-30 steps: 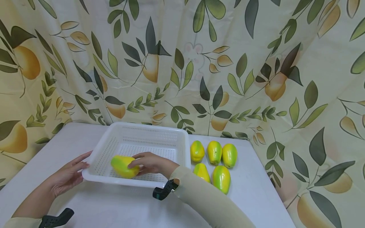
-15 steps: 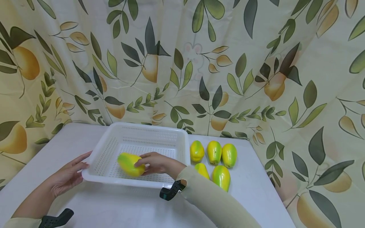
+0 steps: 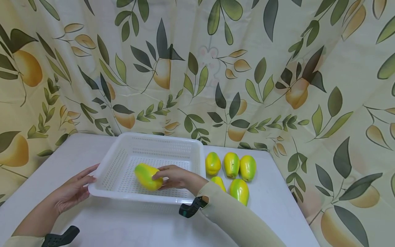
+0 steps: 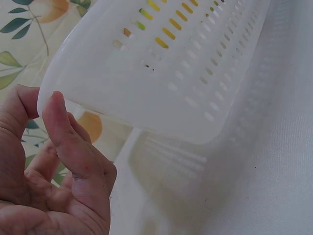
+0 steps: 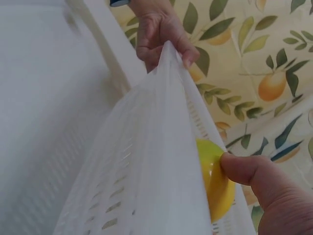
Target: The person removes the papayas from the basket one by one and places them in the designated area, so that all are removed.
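Observation:
A white perforated plastic basket point(image 3: 166, 138) stands on the table in the head view. My left hand point(image 3: 71, 189) pinches its near left corner; thumb and fingers meet at the rim in the left wrist view. Inside the basket, my right hand point(image 3: 179, 178) grips a yellow-green papaya point(image 3: 147, 175) by its right end. Whether that papaya touches the basket floor, I cannot tell. The thumb point(image 5: 247, 169) presses on the fruit in the right wrist view, where the basket wall hides part of it. Several similar papayas point(image 3: 231, 164) lie right of the basket, one partly behind my right sleeve.
The table point(image 3: 123, 223) has a white cover. A leaf-and-fruit patterned curtain point(image 3: 197, 103) hangs right behind its back edge. My right forearm passes over the basket's near right rim. Black camera straps point(image 3: 192, 207) sit on both wrists.
My right hand has moved rightward inside the basket, bringing the papaya with it from left of the middle toward the centre. The left hand and the basket have stayed in place.

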Demonstrator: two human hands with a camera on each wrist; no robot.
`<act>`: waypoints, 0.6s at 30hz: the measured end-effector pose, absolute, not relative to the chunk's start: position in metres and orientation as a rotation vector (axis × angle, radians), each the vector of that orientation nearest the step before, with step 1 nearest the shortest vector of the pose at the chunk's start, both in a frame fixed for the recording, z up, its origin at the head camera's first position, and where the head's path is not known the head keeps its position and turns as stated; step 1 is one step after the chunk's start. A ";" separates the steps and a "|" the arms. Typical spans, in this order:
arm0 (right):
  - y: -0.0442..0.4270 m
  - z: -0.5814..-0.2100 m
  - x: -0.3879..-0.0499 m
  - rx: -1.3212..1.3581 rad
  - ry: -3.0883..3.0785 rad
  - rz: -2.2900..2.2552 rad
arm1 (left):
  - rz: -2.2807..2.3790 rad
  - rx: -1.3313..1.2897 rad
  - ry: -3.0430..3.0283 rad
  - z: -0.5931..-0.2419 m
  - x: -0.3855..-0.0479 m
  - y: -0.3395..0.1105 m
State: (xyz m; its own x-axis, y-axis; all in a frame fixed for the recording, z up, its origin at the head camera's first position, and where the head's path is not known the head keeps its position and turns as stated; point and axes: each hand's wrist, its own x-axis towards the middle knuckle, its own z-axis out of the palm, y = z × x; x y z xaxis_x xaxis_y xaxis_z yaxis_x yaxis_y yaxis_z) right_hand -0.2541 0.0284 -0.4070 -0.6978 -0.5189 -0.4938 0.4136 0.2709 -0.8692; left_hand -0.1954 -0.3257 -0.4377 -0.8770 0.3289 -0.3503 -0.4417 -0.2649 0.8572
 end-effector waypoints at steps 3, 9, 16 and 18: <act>0.033 -0.408 -0.254 -0.085 1.771 -1.541 | 2.167 -0.131 1.526 -0.438 -0.195 -0.325; 0.042 -0.410 -0.255 -0.068 1.811 -1.524 | 2.167 -0.128 1.527 -0.437 -0.195 -0.325; 0.049 -0.408 -0.255 -0.048 1.786 -1.554 | 2.170 -0.138 1.530 -0.438 -0.195 -0.325; 0.050 -0.407 -0.255 -0.041 1.775 -1.561 | 2.168 -0.142 1.528 -0.439 -0.195 -0.325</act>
State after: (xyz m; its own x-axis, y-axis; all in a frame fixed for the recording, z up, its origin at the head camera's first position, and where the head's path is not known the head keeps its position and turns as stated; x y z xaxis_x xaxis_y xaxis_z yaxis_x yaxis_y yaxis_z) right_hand -0.2547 0.0501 -0.4073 -0.7118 -0.4856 -0.5075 0.4413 0.2529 -0.8610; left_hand -0.1952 -0.3253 -0.4387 -0.8789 0.3233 -0.3509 -0.4392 -0.2608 0.8597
